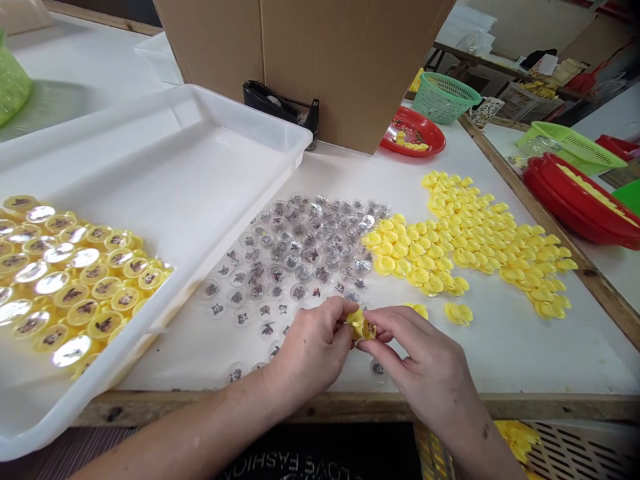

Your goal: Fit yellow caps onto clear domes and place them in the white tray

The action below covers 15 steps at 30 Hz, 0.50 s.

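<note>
Both hands meet above the front of the white table. My left hand (pixel 315 343) pinches a small yellow plastic piece (pixel 356 324) between thumb and fingers. From the other side, my right hand (pixel 420 350) grips the same piece at its edge, where a bit of printed picture shows. Much of the piece is hidden by the fingers. Beyond my left hand lie many clear round discs (pixel 300 253) with small printed animal figures. Past my right hand spread rows of yellow round plastic pieces (pixel 417 253), with a small group (pixel 458 313) lying nearer.
At left, a white tray (pixel 250 115) holds yellow pieces with printed clear faces (pixel 83 283). A cardboard box (pixel 310 60) and a black tape dispenser (pixel 283 107) stand behind. Farther right are a red plate (pixel 433 143), a green basket (pixel 445 97) and red trays (pixel 565 200).
</note>
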{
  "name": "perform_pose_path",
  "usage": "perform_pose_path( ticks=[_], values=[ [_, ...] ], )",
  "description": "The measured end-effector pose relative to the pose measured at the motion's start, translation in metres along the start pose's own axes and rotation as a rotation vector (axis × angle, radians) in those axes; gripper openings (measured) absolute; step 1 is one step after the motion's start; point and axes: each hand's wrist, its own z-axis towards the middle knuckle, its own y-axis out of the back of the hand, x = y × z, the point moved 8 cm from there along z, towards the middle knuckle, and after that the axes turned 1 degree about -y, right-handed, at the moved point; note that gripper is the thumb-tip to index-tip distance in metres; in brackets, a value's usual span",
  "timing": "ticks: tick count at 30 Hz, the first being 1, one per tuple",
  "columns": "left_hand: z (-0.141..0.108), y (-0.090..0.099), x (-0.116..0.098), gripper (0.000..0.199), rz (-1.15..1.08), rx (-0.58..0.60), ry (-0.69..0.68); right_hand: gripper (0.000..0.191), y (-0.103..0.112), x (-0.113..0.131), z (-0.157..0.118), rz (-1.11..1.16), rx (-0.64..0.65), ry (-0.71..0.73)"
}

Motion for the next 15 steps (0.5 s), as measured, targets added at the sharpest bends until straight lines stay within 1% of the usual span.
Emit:
perform_pose_path(
  ticks=[4, 8, 10, 13, 15],
  values=[
    [-0.001, 0.003, -0.004, 0.023, 0.09, 0.006, -0.014, 0.015, -0.004, -0.001, 0.001, 0.018, -0.005, -0.001],
    [0.0, 0.004, -0.005, 0.023, 0.063, 0.027, -0.02, 0.018, -0.009, -0.005, 0.006, 0.033, 0.0, -0.013],
    [-0.001, 0.003, -0.006, 0.021, 0.008, 0.06, -0.014, 0.022, -0.011, -0.004, 0.005, 0.052, -0.002, -0.033],
    [-0.002, -0.003, -0.002, 0.019, -0.145, 0.121, 0.044, 0.03, -0.014, -0.004, -0.002, 0.055, -0.058, -0.071],
    [0.004, -0.007, 0.007, 0.023, -0.217, 0.139, 0.117, 0.022, -0.021, -0.011, -0.004, -0.013, -0.08, -0.076]
  ],
)
